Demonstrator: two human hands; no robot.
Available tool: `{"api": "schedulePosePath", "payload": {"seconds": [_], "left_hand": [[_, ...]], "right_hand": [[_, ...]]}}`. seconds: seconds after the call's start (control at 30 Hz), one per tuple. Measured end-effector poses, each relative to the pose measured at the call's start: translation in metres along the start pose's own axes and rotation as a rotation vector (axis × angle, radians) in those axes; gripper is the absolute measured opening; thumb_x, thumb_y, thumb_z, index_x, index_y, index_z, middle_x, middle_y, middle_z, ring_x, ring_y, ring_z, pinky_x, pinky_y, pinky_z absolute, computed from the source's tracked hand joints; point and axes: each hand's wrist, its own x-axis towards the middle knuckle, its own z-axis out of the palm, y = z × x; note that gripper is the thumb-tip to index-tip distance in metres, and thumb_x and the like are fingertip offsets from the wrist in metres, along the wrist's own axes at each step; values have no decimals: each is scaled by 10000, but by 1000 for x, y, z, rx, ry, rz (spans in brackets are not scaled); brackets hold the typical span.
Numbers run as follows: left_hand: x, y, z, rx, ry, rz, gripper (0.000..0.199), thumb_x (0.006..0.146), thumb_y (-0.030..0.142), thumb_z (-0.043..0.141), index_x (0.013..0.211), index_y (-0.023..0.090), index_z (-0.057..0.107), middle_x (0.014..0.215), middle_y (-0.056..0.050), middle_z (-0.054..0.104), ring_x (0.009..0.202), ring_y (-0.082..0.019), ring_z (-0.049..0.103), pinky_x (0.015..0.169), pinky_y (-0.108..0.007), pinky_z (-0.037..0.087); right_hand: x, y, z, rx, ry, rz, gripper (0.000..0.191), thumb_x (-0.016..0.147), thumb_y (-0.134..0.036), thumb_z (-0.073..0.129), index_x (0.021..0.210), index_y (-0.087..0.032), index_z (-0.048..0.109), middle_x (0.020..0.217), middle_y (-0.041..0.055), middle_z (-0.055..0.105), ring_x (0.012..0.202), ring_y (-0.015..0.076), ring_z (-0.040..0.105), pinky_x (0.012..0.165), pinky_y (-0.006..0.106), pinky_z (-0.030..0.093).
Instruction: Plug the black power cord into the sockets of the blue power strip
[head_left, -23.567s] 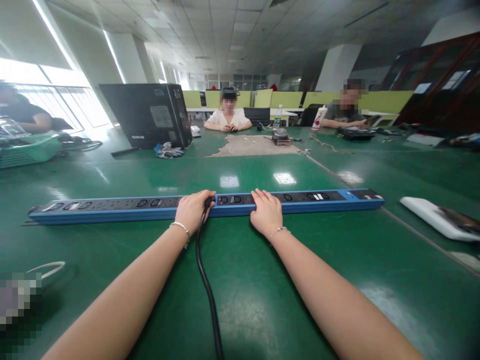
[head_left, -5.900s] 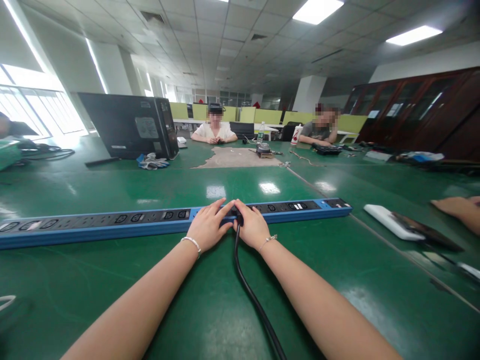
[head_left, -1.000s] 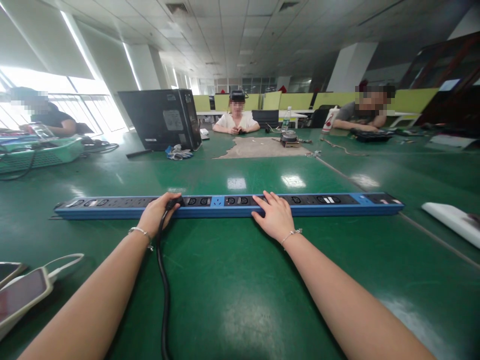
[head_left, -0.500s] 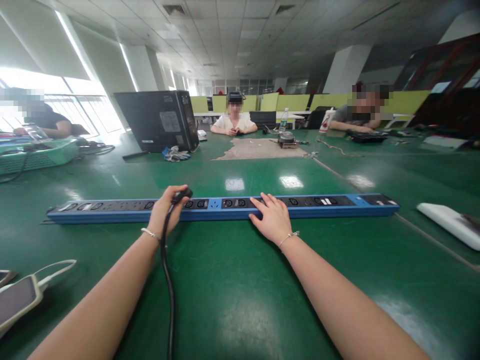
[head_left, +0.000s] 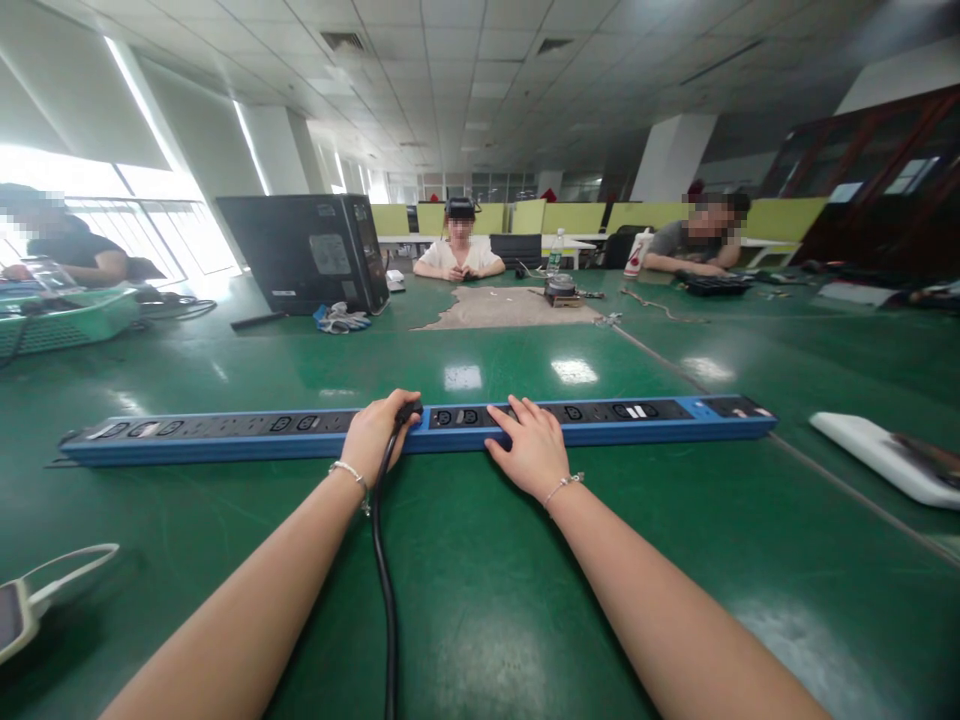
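Observation:
A long blue power strip (head_left: 247,452) with black socket panels lies across the green table. My left hand (head_left: 375,440) is closed around a black power plug (head_left: 407,411) over the strip's middle, just left of a blue socket section. Whether the plug sits in a socket, I cannot tell, as my fingers hide its front. The plug's black cable (head_left: 381,560) runs down toward the table's near edge. My right hand (head_left: 531,445) rests on the strip right of centre, fingers spread, holding nothing.
A white flat object (head_left: 877,460) lies at right, and a phone (head_left: 13,620) with a white cable at lower left. Farther back are a black computer case (head_left: 307,255), gloves (head_left: 341,318), a green basket (head_left: 75,318) and a bottle (head_left: 556,250). Several people sit around the table.
My left hand has moved right along the power strip with the plug, from over the sockets to beside the blue section. The right hand stays on the strip. The view has shifted slightly.

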Motion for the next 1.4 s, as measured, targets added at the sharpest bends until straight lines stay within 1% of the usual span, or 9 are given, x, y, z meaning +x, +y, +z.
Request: {"api": "schedulePosePath", "payload": {"seconds": [0.2, 0.3, 0.43, 0.57, 0.77, 0.97, 1.13, 1.27, 1.4], "left_hand": [[-2, -3, 1, 74, 16, 56, 299, 859, 389, 429, 1101, 253, 541, 942, -48, 676, 885, -213, 625, 791, -325, 463], [-4, -3, -3, 104, 5, 75, 292, 867, 390, 413, 1092, 252, 539, 940, -51, 673, 884, -219, 619, 795, -338, 459], [-7, -2, -8, 99, -23, 150, 263, 881, 362, 382, 1046, 242, 548, 937, -48, 663, 885, -211, 601, 804, -338, 455], [-4, 0, -13, 81, -38, 203, 256, 888, 336, 369, 1028, 227, 555, 952, -55, 655, 898, -199, 586, 825, -330, 448], [4, 7, -20, 198, -204, 300, 246, 898, 328, 358, 988, 256, 575, 927, -38, 654, 898, -192, 581, 800, -318, 435], [0, 13, -20, 242, -210, 250, 273, 908, 338, 326, 1036, 281, 561, 982, -33, 642, 841, -179, 604, 726, -298, 427], [-1, 12, -19, 265, -200, 250, 263, 900, 346, 348, 1044, 300, 564, 987, -28, 648, 854, -181, 608, 738, -304, 416], [-1, 14, -19, 336, -202, 258, 288, 910, 341, 313, 1067, 295, 550, 1013, -34, 638, 840, -188, 613, 726, -315, 422], [-3, 14, -18, 299, -209, 237, 309, 912, 365, 300, 1075, 287, 551, 1034, -41, 627, 844, -176, 609, 739, -304, 433]], "right_hand": [[0, 0, 1, -6, 0, -1, 478, 799, -437, 547, 1266, -346, 507, 1395, 63, 430, 1291, 255, 349, 1035, 425, 253], [0, 0, 1, -13, -1, -2, 478, 798, -438, 546, 1265, -345, 508, 1393, 62, 433, 1288, 253, 351, 1035, 425, 252], [0, 0, 2, -16, 3, -1, 479, 798, -441, 544, 1266, -346, 507, 1392, 61, 434, 1290, 249, 347, 1036, 425, 249], [0, 0, 1, -13, 1, 6, 480, 797, -444, 546, 1265, -351, 506, 1392, 56, 434, 1290, 248, 347, 1037, 423, 249], [0, -1, 1, -10, 3, 8, 476, 799, -440, 546, 1265, -350, 506, 1397, 53, 428, 1294, 243, 342, 1041, 422, 244], [-1, -1, 0, -1, 2, 2, 471, 805, -434, 541, 1265, -341, 506, 1399, 56, 425, 1297, 238, 335, 1042, 425, 243], [0, -2, -1, -1, -9, 7, 470, 810, -433, 535, 1268, -333, 505, 1405, 58, 415, 1303, 244, 323, 1037, 433, 244], [-1, -3, -1, -8, -14, 1, 473, 813, -426, 528, 1273, -323, 500, 1409, 62, 410, 1302, 247, 322, 1034, 434, 241], [-1, -3, 1, -6, 3, 1, 524, 810, -419, 511, 1307, -256, 466, 1400, 76, 422, 1297, 246, 327, 1042, 428, 232]]}}
